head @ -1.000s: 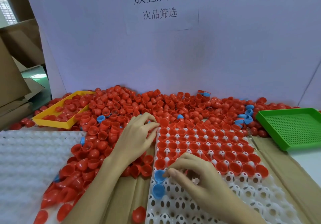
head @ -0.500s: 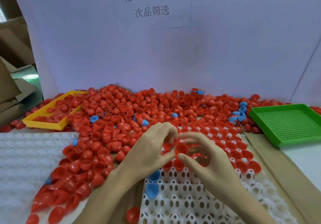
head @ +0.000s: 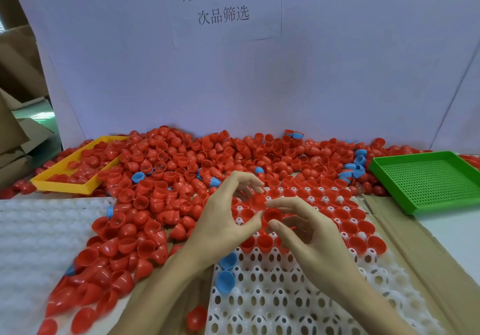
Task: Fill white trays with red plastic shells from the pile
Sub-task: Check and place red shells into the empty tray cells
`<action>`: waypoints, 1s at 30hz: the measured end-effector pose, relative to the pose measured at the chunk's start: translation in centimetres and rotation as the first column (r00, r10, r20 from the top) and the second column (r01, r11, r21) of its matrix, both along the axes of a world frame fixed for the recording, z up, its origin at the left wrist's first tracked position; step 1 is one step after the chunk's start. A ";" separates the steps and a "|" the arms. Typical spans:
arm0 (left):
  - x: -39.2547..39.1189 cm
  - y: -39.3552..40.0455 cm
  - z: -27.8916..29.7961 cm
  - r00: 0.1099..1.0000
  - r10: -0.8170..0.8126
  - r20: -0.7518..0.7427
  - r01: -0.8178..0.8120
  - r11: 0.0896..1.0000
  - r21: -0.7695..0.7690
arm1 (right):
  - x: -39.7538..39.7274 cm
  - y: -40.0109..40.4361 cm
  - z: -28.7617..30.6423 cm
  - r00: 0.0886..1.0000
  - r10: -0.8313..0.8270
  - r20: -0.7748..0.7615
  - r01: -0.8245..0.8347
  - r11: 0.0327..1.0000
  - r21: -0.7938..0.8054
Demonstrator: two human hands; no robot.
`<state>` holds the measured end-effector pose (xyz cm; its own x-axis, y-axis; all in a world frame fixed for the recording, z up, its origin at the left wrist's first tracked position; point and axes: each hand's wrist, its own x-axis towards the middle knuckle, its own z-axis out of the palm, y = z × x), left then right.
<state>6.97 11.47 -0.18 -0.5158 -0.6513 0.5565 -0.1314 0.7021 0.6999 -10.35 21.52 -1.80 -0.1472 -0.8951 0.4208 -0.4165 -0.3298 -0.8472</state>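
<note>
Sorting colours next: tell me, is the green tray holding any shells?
No. The green tray shows only its bare perforated floor; the shells lie outside its left rim.

Bright, even, slightly cool light falls from above, leaving only faint soft shadows and no harsh glare. The red shells [head: 85, 269] toward 8 o'clock smear with motion blur, and wide-angle distortion bends the backboard [head: 337, 75] edges toward 3 and 9 o'clock.

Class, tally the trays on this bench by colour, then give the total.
White trays: 2
Yellow tray: 1
Green tray: 1
Total: 4
</note>
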 end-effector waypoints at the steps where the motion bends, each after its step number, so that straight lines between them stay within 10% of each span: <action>1: 0.0 0.1 0.0 1.000 -0.009 -0.005 0.009 1.000 0.014 | 0.0 0.0 -0.1 1.000 0.001 -0.003 -0.001 1.000 -0.003; 18: -0.4 -0.1 -0.3 1.000 -0.018 -0.019 0.021 0.977 0.213 | -0.1 0.1 0.4 0.972 0.044 0.229 -0.039 0.999 -0.027; 30: -0.6 -0.7 -0.9 0.972 -0.225 0.062 0.185 0.904 0.386 | 0.2 -0.2 -0.2 0.981 -0.127 -0.149 0.107 0.985 -0.135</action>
<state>6.37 10.77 -1.08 -0.7013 -0.6749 0.2293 -0.0979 0.4098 0.9069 -10.13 21.34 -1.99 -0.1715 -0.8138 0.5552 -0.5826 -0.3706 -0.7233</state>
